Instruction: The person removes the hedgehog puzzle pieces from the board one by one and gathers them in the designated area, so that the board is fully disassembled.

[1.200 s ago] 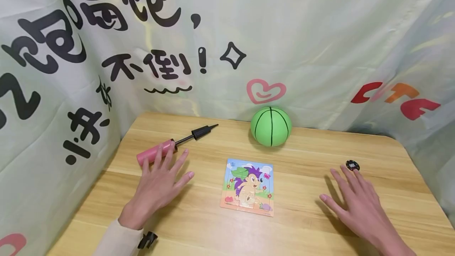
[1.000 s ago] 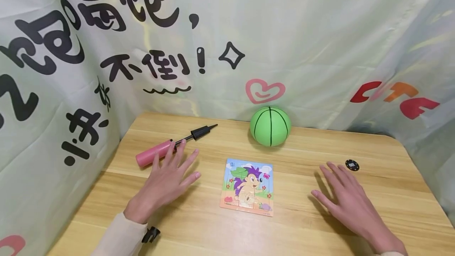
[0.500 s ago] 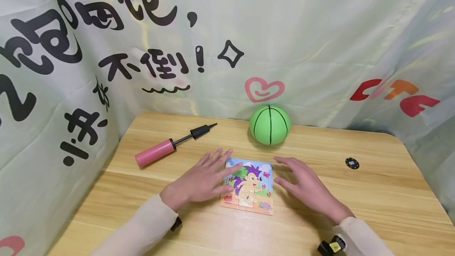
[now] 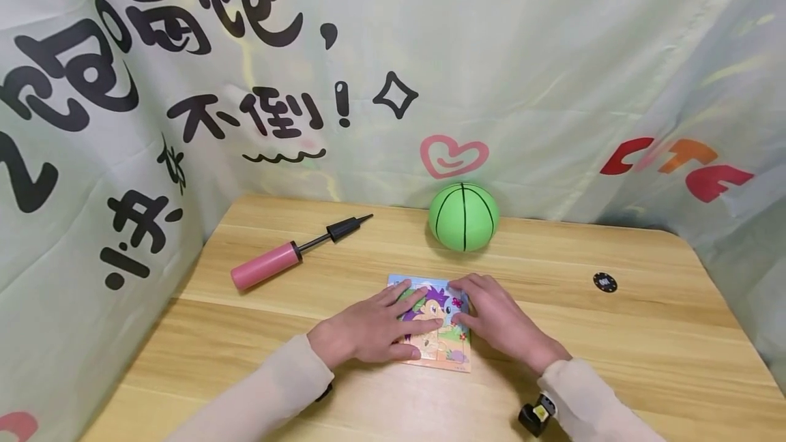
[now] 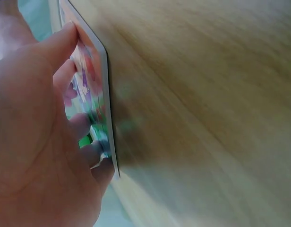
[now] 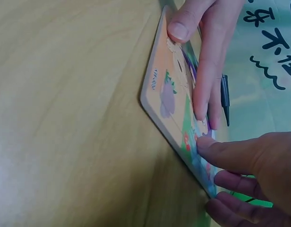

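Note:
On the wooden table lies a square jigsaw puzzle (image 4: 457, 358) with a cartoon hedgehog and a pale rim. My left hand (image 4: 374, 326) reaches over its left half, fingers spread and nearly straight, tips touching the picture. From the right, my right hand (image 4: 500, 316) rests its thumb and fingertips on the upper right part. In the right wrist view, the right thumb (image 6: 207, 145) touches the picture while other fingers lie near the board's edge. In the left wrist view, the puzzle's edge (image 5: 107, 90) lies flat to the table. Part of the picture is hidden under the hands.
A green ball (image 4: 464, 218) with black lines stands behind the puzzle. A pink and black hand pump (image 4: 267, 266) lies to the left. At the right is a black round chip (image 4: 605, 282). Printed cloth (image 4: 522, 74) hangs along the table's back and sides.
Both hands have moved inward: the left from beside the pump, the right from beside the chip. Both now touch the puzzle. Pump, ball and chip stay where they were.

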The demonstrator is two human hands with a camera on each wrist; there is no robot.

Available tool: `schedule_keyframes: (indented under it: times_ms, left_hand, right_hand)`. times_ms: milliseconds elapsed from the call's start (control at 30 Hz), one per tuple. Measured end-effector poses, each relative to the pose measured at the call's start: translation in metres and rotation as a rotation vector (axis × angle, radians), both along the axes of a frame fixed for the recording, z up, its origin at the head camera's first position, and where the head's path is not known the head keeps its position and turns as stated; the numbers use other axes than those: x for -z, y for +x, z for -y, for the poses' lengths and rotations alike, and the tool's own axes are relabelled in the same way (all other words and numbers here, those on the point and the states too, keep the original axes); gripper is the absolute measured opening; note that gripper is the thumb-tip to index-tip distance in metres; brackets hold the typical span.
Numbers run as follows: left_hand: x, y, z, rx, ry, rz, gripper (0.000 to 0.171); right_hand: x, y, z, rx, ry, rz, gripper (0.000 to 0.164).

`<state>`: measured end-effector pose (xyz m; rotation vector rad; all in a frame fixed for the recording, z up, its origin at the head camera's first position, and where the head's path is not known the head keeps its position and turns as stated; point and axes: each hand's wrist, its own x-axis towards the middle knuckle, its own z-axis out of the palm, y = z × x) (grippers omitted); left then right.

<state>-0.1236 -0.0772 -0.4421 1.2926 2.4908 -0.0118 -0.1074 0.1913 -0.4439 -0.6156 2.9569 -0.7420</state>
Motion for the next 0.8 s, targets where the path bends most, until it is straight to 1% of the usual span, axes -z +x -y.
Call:
schedule_keyframes:
  times_ms: [100,267,367,500,667,800]
  left_hand:
    - [0.001,0.000,0.001,-0.014,0.002,0.011,0.060]
    - [0.001,0.000,0.000,-0.022,-0.006,0.022,0.060]
    - [-0.001,0.001,-0.001,-0.019,-0.023,0.018,0.060]
    - [-0.001,0.001,-0.003,-0.023,-0.039,0.023,0.061]
    - [-0.001,0.001,-0.003,-0.032,-0.048,0.033,0.061]
    - [-0.002,0.000,-0.003,-0.029,-0.048,0.031,0.061]
  right_hand:
    - [-0.002,-0.002,0.002,-0.012,0.022,-0.008,0.051]
    - [-0.005,-0.007,0.004,-0.022,0.028,0.000,0.047]
    - [-0.006,-0.010,0.006,-0.012,0.026,0.031,0.046]
    - [-0.009,-0.013,0.009,-0.002,0.030,0.079,0.048]
    - [-0.012,-0.016,0.012,-0.011,0.034,0.129,0.048]
    - [-0.013,-0.016,0.012,0.003,0.028,0.130,0.047]
